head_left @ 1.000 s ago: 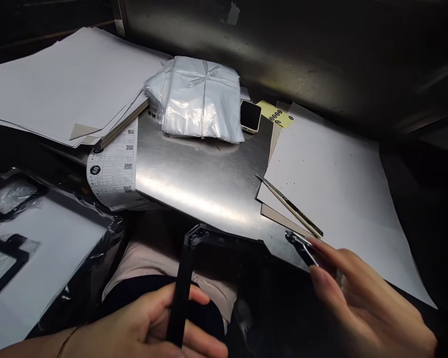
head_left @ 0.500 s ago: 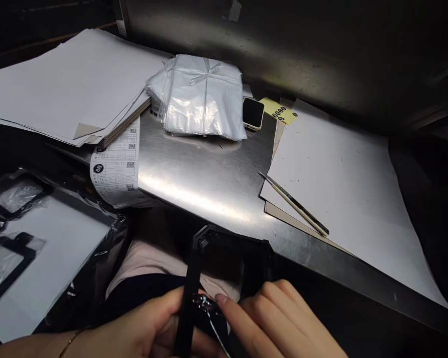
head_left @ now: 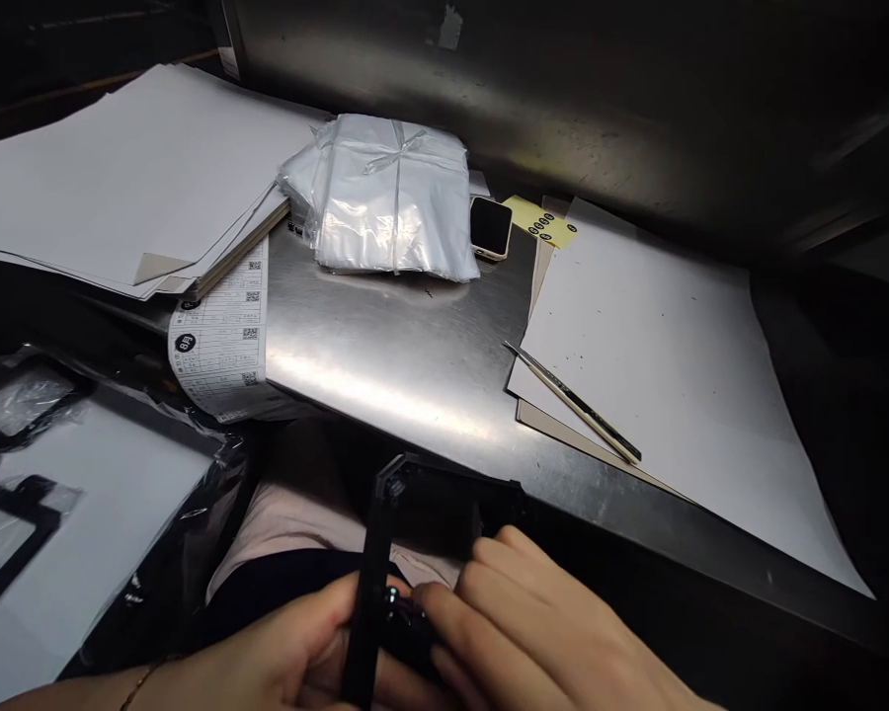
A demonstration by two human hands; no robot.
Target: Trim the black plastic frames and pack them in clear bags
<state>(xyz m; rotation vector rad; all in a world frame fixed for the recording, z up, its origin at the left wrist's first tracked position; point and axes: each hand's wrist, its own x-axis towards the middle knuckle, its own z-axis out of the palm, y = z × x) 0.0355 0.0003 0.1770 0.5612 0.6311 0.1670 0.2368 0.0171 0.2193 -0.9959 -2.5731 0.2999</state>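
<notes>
Working on a straight-sided black plastic frame [head_left: 371, 568], left fingers [head_left: 330, 607] pinch it, right fingers [head_left: 450, 614] seem to pinch a small shiny metal tool [head_left: 392, 596]; next likely needs a steady hold

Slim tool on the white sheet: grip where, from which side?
Tool: probably pinch near the blunt lower-right end, from above and the picture's right; it's long and narrow, lies on the sheet, and its pointed tip faces upper left.

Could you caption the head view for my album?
Before a metal table, the left hand holds a black frame; the right hand holds a mostly hidden shiny tool beside it.
</notes>
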